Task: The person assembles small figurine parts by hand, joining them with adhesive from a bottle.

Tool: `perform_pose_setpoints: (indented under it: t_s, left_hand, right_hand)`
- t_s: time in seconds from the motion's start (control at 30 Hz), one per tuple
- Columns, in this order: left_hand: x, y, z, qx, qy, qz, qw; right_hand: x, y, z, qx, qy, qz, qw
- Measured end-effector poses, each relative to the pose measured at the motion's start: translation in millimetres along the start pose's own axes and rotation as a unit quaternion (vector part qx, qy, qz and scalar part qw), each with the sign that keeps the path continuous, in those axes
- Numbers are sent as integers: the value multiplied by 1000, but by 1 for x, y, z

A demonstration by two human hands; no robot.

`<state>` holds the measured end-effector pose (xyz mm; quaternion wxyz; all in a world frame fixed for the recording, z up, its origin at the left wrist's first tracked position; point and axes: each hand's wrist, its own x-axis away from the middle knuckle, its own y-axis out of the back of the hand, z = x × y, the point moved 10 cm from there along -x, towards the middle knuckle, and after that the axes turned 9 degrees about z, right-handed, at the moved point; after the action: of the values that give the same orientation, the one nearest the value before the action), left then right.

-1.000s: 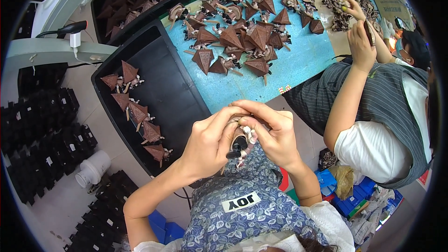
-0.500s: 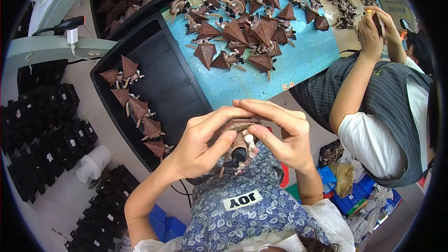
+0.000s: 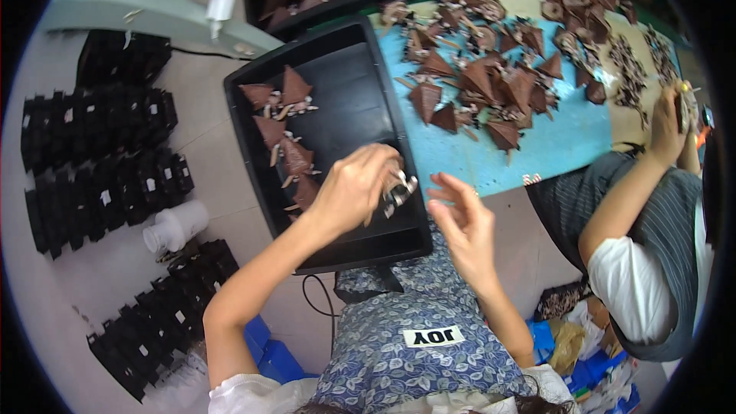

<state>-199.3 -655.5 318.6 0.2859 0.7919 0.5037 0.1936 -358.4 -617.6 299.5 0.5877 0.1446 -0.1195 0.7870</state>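
My left hand [image 3: 354,186] is closed around a small figurine [image 3: 398,193] over the right part of a black tray [image 3: 341,249]. The figurine has black, white and brown parts; much of it is hidden behind my fingers. To the right, just past the tray's edge, my right hand [image 3: 468,231] is open with its fingers apart, touching nothing. Several similar figurines with brown pyramid-shaped tops [image 3: 297,157] and thin wooden-looking sticks lie along the tray's left side.
A blue work surface [image 3: 460,165] right of the tray bears a heap of brown-topped figurines [image 3: 491,84]. Another black tray [image 3: 368,0] full of them stands behind. At the right a co-worker's hand [image 3: 668,124] holds a small piece. Stacked black parts [image 3: 100,199] and a white bucket [image 3: 176,226] stand at left.
My hands have parted. My left hand has carried the figurine forward over the tray, while my right hand has let go of it and opened. The view has shifted left.
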Motion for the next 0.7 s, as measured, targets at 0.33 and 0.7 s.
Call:
perform_pose_setpoints:
  t_s: [0.33,0.7]
  left_hand:
    - [21,36,94,65,63,1,996]
    - [48,50,41,62,-44,-74,994]
  right_hand:
    - [-93,-125,-35,51,62,80,994]
    - [-54,-132,24,129,192,62,971]
